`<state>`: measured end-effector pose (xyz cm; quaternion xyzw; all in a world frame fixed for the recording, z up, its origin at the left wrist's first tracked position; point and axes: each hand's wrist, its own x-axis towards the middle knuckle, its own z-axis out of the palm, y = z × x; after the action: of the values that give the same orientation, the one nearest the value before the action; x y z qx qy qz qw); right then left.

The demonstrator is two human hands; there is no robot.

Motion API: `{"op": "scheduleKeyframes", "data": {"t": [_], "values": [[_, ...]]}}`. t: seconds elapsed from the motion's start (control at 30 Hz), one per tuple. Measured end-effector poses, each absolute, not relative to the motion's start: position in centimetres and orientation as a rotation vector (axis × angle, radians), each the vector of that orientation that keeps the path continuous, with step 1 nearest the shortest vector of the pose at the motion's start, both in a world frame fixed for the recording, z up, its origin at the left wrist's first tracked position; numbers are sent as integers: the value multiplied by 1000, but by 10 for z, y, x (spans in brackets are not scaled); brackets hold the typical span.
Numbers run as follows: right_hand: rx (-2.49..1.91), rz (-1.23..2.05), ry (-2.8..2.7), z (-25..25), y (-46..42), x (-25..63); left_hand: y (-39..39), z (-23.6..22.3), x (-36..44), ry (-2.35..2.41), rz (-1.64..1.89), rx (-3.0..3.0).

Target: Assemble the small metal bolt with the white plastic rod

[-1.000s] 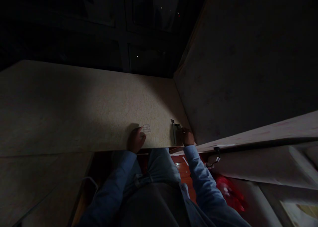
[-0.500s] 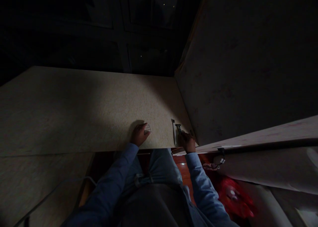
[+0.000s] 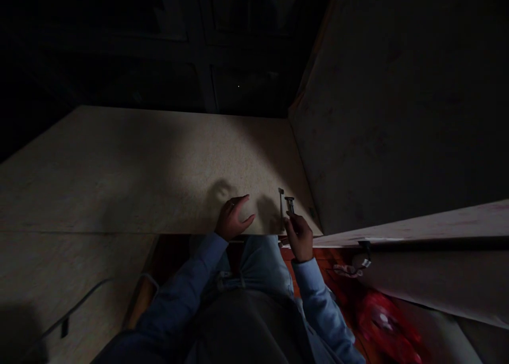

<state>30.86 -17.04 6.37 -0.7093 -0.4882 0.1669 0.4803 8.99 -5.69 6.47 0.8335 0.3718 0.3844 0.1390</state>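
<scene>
Open tabletop (image 3: 170, 167) is stretching from nine to twelve o'clock; its near edge is running at six, the dark panel (image 3: 397, 114) rising at three. Your left hand (image 3: 234, 219) is spreading thumb and fingers wide. Your right hand (image 3: 301, 237) is reaching toward twelve, fingers meeting the T-headed tool (image 3: 291, 205), just right of the slim strip (image 3: 282, 209); whether they're gripping, I can't tell.
</scene>
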Motion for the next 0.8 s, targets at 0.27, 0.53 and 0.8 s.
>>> {"op": "scheduleKeyframes", "data": {"t": [0.27,0.53,0.8], "values": [[-1652,509,-1445,94,-145,266,-76,80,123,852,1161,2623],[-1899,468,-1559,99,-145,269,-84,73,131,840,1196,2641],[-2123,374,-1394,87,-136,342,-75,41,116,1013,1011,2537]]}}
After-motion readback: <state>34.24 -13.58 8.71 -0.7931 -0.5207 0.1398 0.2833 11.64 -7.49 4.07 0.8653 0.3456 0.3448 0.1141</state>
